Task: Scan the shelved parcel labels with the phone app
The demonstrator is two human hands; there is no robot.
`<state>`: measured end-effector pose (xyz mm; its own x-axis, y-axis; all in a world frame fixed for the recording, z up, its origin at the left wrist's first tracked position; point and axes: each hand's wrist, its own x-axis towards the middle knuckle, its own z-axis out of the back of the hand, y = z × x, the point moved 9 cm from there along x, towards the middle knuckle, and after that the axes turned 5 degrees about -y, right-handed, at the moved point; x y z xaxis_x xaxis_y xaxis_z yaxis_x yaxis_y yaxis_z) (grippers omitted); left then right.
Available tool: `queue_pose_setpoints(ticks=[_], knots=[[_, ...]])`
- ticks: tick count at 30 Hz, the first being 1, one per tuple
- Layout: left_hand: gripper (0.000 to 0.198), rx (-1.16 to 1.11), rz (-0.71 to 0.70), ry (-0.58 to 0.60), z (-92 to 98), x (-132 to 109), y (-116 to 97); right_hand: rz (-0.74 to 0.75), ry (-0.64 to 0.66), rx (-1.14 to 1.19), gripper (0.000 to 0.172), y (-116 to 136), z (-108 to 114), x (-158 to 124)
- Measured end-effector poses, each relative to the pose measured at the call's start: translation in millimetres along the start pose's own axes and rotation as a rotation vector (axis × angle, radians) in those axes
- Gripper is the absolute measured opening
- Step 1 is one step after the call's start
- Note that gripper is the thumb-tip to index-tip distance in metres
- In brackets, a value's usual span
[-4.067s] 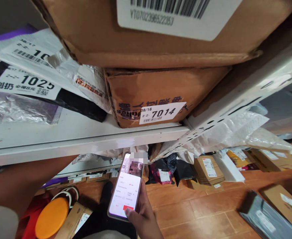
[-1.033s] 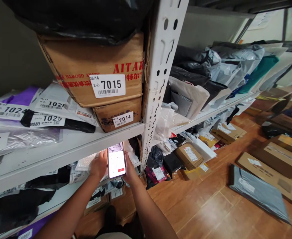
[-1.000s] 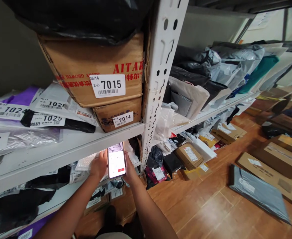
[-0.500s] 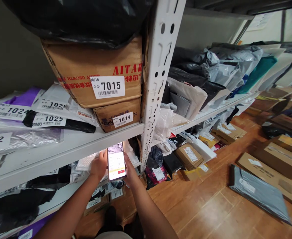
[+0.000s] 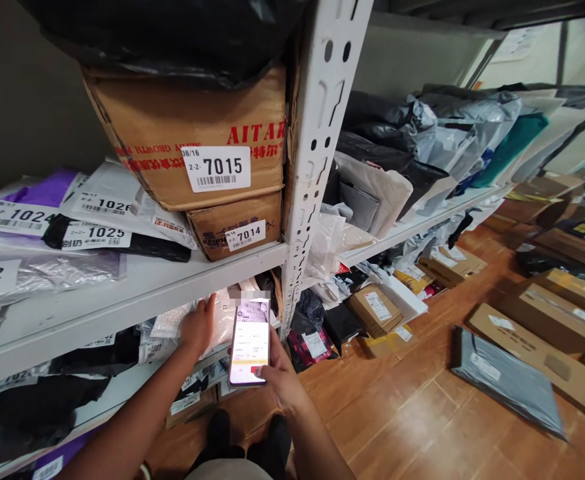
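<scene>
Head view: in red print on the large brown cardboard box (image 5: 207,107), legible as "AITAR"; on its white paper label (image 5: 216,180), "08/16" and "2-2-7015" above a barcode. On the smaller brown cardboard box (image 5: 250,213) beneath, on a white paper tag (image 5: 246,235), "08/16" and "2-2-7014". On the labelled plastic mailing bags (image 5: 110,183) at left, "1024", "1025" and "1026". In the right hand (image 5: 275,380), clamped between fingers and thumb: a slim rectangular smartphone (image 5: 249,343), with thumb at the red button (image 5: 255,370) low on the lit screen. At the left hand (image 5: 196,330), apart from the smartphone: close to a pale bubble-wrap parcel (image 5: 170,325); impossible to tell whether gripping. On the screen: a camera picture above a white page with a yellow band, in writing too small to read. Location of smartphone: below the white metal shelf (image 5: 122,310), near the perforated white upright post (image 5: 322,127).
</scene>
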<state>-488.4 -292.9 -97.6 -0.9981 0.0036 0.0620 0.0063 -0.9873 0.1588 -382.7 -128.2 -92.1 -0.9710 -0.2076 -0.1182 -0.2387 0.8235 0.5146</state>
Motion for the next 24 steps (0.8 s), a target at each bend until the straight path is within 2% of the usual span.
queue_pose_setpoints(ticks=[4, 6, 8, 11, 15, 19, 24], knots=[[0.042, -0.051, 0.035, -0.113, 41.5, 5, -18, -0.020, -0.113, 0.044, 0.070, -1, 30, -30], [0.046, -0.105, 0.009, -0.152, 64.3, 13, -41, -0.029, -0.192, 0.077, 0.069, 0, 46, -45], [0.048, -0.176, -0.035, -0.123, 76.1, 23, -69, -0.021, -0.234, 0.081, 0.071, 2, 58, -57], [0.043, -0.265, -0.037, -0.032, 72.4, 28, -104, -0.019, -0.256, 0.063, 0.080, 5, 68, -70], [0.044, -0.352, 0.011, -0.008, 53.9, 17, -124, -0.003, -0.318, 0.058, 0.089, 4, 86, -84], [0.047, -0.434, 0.033, -0.028, 44.1, 13, -126, 0.007, -0.269, 0.078, 0.081, 3, 90, -91], [0.043, -0.469, 0.045, -0.046, 49.8, 49, -111, -0.019, -0.200, 0.150, 0.067, 2, 82, -90]])
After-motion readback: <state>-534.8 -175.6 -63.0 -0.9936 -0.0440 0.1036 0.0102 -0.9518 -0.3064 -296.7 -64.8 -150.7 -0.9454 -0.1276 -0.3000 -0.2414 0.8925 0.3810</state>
